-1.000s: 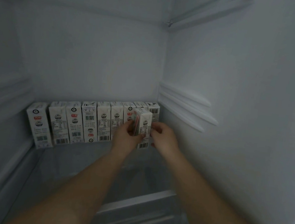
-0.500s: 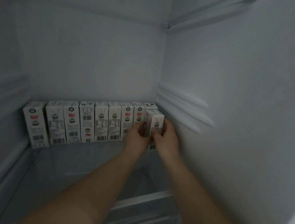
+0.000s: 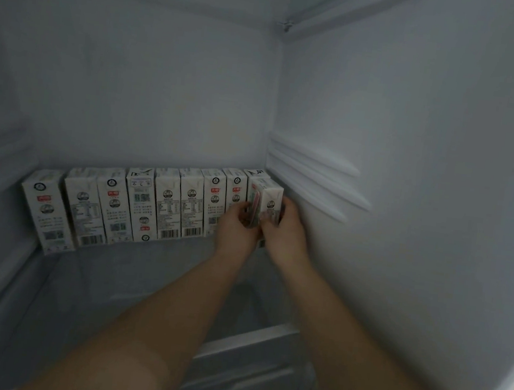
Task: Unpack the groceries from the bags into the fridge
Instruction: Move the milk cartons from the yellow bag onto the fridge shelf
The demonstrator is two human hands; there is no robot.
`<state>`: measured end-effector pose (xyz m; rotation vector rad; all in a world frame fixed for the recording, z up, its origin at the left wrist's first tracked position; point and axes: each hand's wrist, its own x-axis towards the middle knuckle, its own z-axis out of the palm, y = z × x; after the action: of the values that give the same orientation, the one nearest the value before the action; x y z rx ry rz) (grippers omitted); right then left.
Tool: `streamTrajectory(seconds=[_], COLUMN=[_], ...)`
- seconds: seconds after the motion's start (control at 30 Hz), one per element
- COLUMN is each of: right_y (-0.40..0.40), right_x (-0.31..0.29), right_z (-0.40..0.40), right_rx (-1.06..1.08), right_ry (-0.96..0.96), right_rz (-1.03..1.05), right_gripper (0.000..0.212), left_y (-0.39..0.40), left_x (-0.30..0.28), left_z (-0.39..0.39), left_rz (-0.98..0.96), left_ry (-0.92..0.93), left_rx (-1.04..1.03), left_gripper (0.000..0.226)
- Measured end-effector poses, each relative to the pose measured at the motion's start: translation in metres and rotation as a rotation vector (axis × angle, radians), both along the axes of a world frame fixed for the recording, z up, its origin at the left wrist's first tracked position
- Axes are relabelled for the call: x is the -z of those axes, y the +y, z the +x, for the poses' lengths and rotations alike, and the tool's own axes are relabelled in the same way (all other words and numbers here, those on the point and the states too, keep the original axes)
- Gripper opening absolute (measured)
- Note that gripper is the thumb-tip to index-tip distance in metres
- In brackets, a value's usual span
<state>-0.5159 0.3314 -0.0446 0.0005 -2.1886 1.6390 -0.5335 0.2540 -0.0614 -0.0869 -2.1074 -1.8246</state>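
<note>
My left hand point(image 3: 236, 231) and right hand point(image 3: 283, 230) together gripped one small white carton point(image 3: 268, 201), fingers curled around its lower sides. I held it upright at the right end of the shelf, in front of the last carton of the row of cartons point(image 3: 139, 207) standing along the back wall point(image 3: 139, 91). The carton lay just beside the fridge's right side wall point(image 3: 411, 180), near its moulded ribs point(image 3: 315, 176). The glass shelf point(image 3: 105, 273) bore the row.
</note>
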Motion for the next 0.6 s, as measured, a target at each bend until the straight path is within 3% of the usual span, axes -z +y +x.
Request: streamTrajectory(seconds=[0.13,0.23,0.33,0.47,0.6], right_y=[0.003,0.009,0.015,0.010,0.007], right_x=[0.002,0.003,0.005,0.011,0.015], right_z=[0.006,0.021,0.037,0.058,0.091], right_rx=[-0.047,-0.079,-0.123,-0.199,-0.241], right_ry=[-0.023,-0.008,0.011,-0.004,0.005], right_rz=[-0.012,-0.143,-0.185,-0.173,-0.163], right_gripper=[0.040,0.034,0.021,0.029,0.020], left_y=[-0.001,-0.011,-0.026,-0.043,-0.052], left_x=[-0.008,-0.016,-0.021,-0.021,-0.017], left_z=[0.013,0.025,0.045,0.080,0.128], left_rz=[-0.028,-0.046,-0.014,0.023,-0.002], left_ry=[-0.018,-0.027,-0.042,-0.035,-0.027], left_rx=[0.032,-0.005,-0.022,-0.036,-0.050], left_gripper=[0.041,0.059,0.048,0.034,0.025])
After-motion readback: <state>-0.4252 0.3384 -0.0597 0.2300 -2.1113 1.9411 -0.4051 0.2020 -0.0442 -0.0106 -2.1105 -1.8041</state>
